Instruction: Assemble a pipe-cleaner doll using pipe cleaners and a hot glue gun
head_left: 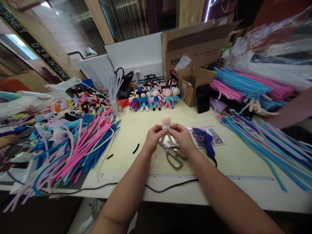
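Observation:
Between my two hands, above the middle of the table, is a small doll point(166, 120) with a pale peach head and limbs and a white middle. My left hand point(154, 136) pinches it on one side, and my right hand point(180, 136) pinches the other; the fingers of both are closed. Its legs hang down over scissors point(174, 159) with grey-brown handles, which lie on the table just below. To the right of my right hand rests a blue glue gun point(206, 143), partly on a printed sheet point(217, 136).
Pipe cleaners point(75, 146) are heaped on the left, and more pipe cleaners point(263, 136) spread on the right. Finished dolls point(153, 97) stand at the back beside a cardboard box point(192, 83). A black cable point(168, 189) and a ruler point(248, 178) run along the front. Another person's hand point(9, 140) shows far left.

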Available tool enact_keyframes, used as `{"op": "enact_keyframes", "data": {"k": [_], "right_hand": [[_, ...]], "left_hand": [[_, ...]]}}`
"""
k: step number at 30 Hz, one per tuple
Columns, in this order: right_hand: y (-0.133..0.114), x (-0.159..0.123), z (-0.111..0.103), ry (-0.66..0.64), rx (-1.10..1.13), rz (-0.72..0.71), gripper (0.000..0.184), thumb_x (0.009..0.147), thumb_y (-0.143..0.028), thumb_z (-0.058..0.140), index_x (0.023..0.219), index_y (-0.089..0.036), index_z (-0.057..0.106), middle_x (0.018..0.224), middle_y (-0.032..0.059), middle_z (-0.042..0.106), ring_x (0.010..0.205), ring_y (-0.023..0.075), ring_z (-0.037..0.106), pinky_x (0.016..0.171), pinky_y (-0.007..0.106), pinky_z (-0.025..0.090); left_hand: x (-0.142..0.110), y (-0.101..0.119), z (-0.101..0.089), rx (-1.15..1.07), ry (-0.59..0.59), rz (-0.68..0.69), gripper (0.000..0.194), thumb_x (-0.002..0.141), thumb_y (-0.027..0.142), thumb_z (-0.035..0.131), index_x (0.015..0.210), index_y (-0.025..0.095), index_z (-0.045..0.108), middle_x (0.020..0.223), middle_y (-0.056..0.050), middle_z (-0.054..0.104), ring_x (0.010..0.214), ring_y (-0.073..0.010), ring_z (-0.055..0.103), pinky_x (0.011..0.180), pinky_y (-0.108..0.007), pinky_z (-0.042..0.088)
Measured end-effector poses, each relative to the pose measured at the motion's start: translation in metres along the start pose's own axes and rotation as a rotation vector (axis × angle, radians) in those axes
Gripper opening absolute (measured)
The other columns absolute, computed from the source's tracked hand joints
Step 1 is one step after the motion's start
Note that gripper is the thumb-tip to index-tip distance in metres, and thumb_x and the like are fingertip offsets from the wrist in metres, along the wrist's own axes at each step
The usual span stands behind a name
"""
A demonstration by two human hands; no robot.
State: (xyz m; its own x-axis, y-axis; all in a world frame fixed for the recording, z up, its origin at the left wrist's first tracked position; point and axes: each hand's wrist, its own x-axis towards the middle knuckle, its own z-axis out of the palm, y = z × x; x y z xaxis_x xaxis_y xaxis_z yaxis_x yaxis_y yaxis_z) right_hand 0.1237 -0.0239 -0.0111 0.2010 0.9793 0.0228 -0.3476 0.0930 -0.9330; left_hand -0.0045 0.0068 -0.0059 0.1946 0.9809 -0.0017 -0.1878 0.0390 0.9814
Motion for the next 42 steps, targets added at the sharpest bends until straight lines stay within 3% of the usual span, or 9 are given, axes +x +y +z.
{"op": "enact_keyframes", "data": {"k": [6, 17, 21, 26, 31, 37, 40, 42], "right_hand": [[0.000, 0.001, -0.002, 0.033, -0.095, -0.027, 0.019, 0.066, -0.034, 0.071, 0.073, -0.018, 0.065, 0.065, -0.0021, 0.061, 0.061, 0.0126, 0.053, 0.058, 0.026, 0.041], [0.003, 0.000, 0.004, 0.070, -0.161, -0.081, 0.015, 0.066, -0.032, 0.066, 0.070, -0.019, 0.060, 0.065, -0.0032, 0.060, 0.062, 0.0123, 0.053, 0.059, 0.025, 0.043], [0.007, 0.004, 0.003, 0.016, -0.118, -0.101, 0.017, 0.072, -0.036, 0.065, 0.073, -0.019, 0.063, 0.069, -0.0017, 0.063, 0.068, 0.0138, 0.057, 0.065, 0.026, 0.047], [0.005, 0.002, 0.000, 0.029, -0.204, -0.207, 0.027, 0.084, -0.039, 0.054, 0.100, -0.020, 0.064, 0.082, 0.0016, 0.065, 0.076, 0.0148, 0.060, 0.073, 0.029, 0.049], [-0.018, -0.015, 0.002, 0.053, -0.427, -0.430, 0.028, 0.087, -0.035, 0.050, 0.109, -0.021, 0.062, 0.082, 0.0009, 0.062, 0.073, 0.0139, 0.056, 0.071, 0.027, 0.046], [-0.068, -0.053, 0.011, -0.094, -0.546, -0.598, 0.023, 0.088, -0.030, 0.049, 0.104, -0.023, 0.065, 0.095, 0.0029, 0.066, 0.083, 0.0156, 0.061, 0.076, 0.028, 0.048], [-0.086, -0.068, -0.008, -0.072, -0.606, -0.648, 0.023, 0.089, -0.029, 0.049, 0.104, -0.023, 0.065, 0.095, 0.0035, 0.067, 0.081, 0.0146, 0.062, 0.076, 0.028, 0.049], [-0.091, -0.072, -0.038, 0.013, -0.674, -0.670, 0.023, 0.088, -0.028, 0.051, 0.103, -0.020, 0.066, 0.093, 0.0044, 0.068, 0.079, 0.0144, 0.062, 0.073, 0.027, 0.049]], "left_hand": [[0.000, 0.000, 0.000, -0.047, -0.068, -0.008, 0.031, 0.056, 0.031, 0.081, 0.080, 0.014, 0.068, 0.075, -0.003, 0.069, 0.071, -0.0141, 0.060, 0.073, -0.028, 0.044], [0.006, -0.006, -0.002, 0.048, 0.025, -0.005, 0.034, 0.056, 0.035, 0.080, 0.080, 0.012, 0.070, 0.075, -0.004, 0.069, 0.070, -0.0159, 0.060, 0.070, -0.027, 0.045], [0.008, -0.004, -0.002, 0.011, 0.040, -0.047, 0.037, 0.053, 0.035, 0.081, 0.080, 0.012, 0.069, 0.075, -0.004, 0.069, 0.066, -0.0152, 0.060, 0.065, -0.026, 0.045], [0.009, 0.008, -0.001, -0.144, 0.137, -0.102, 0.035, 0.047, 0.031, 0.082, 0.071, 0.012, 0.064, 0.063, 0.000, 0.065, 0.056, -0.0120, 0.057, 0.055, -0.023, 0.044], [0.013, 0.014, -0.007, -0.217, 0.138, -0.142, 0.030, 0.054, 0.025, 0.077, 0.079, 0.013, 0.064, 0.063, 0.002, 0.063, 0.052, -0.0090, 0.055, 0.051, -0.019, 0.045], [0.017, 0.007, -0.014, -0.272, 0.067, -0.167, 0.019, 0.062, 0.020, 0.073, 0.076, 0.014, 0.062, 0.062, 0.002, 0.063, 0.051, -0.0088, 0.055, 0.049, -0.019, 0.047], [0.018, 0.007, -0.015, -0.269, 0.066, -0.180, 0.016, 0.063, 0.017, 0.072, 0.076, 0.013, 0.063, 0.064, 0.001, 0.063, 0.050, -0.0079, 0.054, 0.046, -0.017, 0.045], [0.018, 0.008, -0.014, -0.267, 0.053, -0.187, 0.014, 0.064, 0.016, 0.070, 0.076, 0.012, 0.064, 0.066, -0.001, 0.064, 0.049, -0.0072, 0.053, 0.045, -0.016, 0.044]]}}
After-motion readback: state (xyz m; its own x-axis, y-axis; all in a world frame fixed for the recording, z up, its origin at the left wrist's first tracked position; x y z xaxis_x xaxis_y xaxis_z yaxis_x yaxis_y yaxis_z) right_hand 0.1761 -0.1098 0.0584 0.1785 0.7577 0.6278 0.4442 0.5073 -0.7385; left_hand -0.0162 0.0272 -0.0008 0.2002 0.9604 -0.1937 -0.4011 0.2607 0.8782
